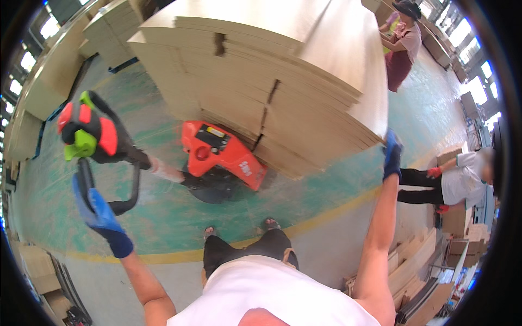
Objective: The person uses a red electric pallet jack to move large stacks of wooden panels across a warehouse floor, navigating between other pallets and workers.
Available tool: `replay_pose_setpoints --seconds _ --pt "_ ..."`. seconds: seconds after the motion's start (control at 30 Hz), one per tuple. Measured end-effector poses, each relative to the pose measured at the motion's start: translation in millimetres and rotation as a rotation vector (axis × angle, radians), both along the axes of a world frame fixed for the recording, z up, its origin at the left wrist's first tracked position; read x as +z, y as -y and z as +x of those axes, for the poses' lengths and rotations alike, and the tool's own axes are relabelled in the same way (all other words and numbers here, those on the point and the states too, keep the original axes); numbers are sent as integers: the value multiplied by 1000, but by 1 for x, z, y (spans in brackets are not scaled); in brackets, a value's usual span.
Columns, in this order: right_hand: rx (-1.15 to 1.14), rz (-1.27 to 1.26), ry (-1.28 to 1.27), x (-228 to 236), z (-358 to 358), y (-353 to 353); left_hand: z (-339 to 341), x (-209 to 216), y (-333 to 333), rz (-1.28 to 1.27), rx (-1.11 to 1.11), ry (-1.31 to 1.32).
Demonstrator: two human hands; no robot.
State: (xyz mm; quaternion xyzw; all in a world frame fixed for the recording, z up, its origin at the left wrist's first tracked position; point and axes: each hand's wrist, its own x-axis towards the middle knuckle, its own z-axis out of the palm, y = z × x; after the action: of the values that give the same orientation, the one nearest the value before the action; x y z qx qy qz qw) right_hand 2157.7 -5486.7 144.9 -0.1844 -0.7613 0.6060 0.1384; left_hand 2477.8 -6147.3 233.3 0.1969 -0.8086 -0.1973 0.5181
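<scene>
An orange-red electric pallet jack (225,155) stands against the near side of a tall stack of pale wooden boards (228,81). Its tiller, topped by a red, black and lime-green control head (92,130), tilts toward the left. My left hand (100,212), in a blue work glove, is closed around the outer side of the black loop handle (133,190). On the other side, my right hand (392,155), also gloved in blue, lies against the right corner of the stack with its fingers stretched out. The jack's forks are hidden by the boards.
Two people are at the stack's far right, one in a dark hat (405,46). Nearer on the right stands another person in a white shirt (462,179). More board stacks (49,81) line the left. A yellow floor line (174,256) crosses before my feet; planks (413,261) lie lower right.
</scene>
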Motion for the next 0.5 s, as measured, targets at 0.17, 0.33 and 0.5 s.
replay_pose_setpoints --seconds 0.17,0.33,0.5 --pt "84 -78 -368 59 142 193 -14 26 13 101 -415 -144" --pt "727 -314 -301 108 248 446 -106 63 122 349 -748 -200" --pt "963 -330 -56 161 261 574 -234 64 203 -334 -1090 136"
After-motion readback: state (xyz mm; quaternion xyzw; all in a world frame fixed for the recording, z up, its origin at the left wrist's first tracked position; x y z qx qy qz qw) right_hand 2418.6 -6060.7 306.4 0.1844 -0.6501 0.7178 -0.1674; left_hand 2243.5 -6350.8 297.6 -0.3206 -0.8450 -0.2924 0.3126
